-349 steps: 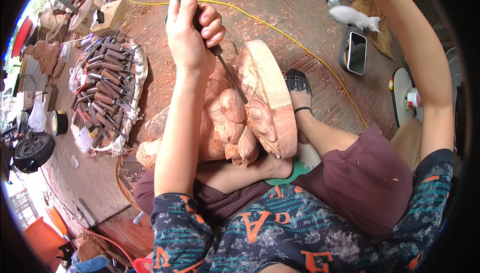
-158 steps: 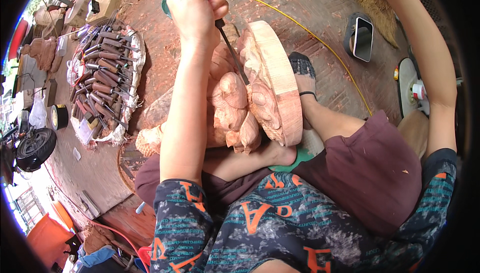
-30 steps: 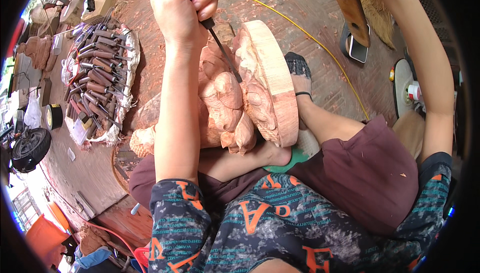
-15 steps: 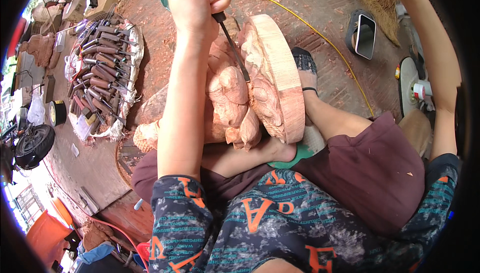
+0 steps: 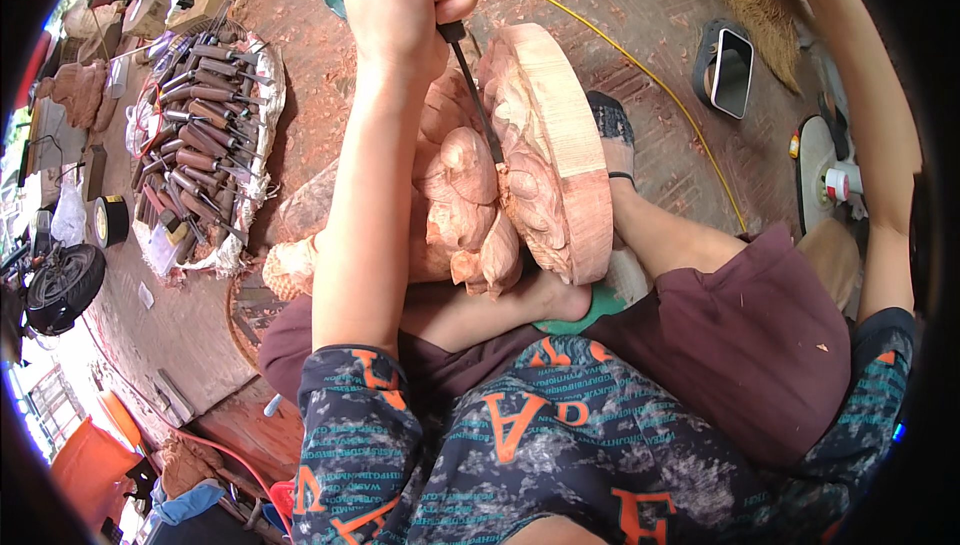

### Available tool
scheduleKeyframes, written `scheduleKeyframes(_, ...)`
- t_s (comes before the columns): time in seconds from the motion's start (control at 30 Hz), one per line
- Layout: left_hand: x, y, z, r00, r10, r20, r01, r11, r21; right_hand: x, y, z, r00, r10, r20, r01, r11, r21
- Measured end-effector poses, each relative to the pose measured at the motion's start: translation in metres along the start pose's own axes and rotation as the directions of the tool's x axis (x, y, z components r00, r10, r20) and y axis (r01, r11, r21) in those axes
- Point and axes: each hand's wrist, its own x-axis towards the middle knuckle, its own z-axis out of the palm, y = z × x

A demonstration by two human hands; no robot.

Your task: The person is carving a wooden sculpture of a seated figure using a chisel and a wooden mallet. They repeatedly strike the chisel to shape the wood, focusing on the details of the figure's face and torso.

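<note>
Pale wood carving (image 5: 520,160) meets a chisel (image 5: 472,85) gripped by left hand (image 5: 400,5) fingers; right hand unseen.

My carving (image 5: 500,185) is pale pinkish wood, and the chisel (image 5: 470,75) has a black handle. My shirt (image 5: 520,465) is dark blue-grey, patterned with teal lettering and orange letters; my shorts (image 5: 740,345) are maroon. The cord (image 5: 640,75) on the reddish-brown floor (image 5: 640,5) is yellow.
</note>
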Motion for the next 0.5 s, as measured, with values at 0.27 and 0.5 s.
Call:
scheduleKeyframes(0.27,0.005,0.006,-0.012,0.99,0.115,-0.078,-0.114,0.993,0.018,0.005,0.016,0.004,0.987,0.12,-0.109,-0.057,0.888,0.457)
scheduleKeyframes(0.5,-0.001,0.006,-0.006,0.977,0.171,-0.124,-0.162,0.984,0.079,0.015,0.014,0.008,0.985,0.103,-0.141,-0.018,0.86,0.509)
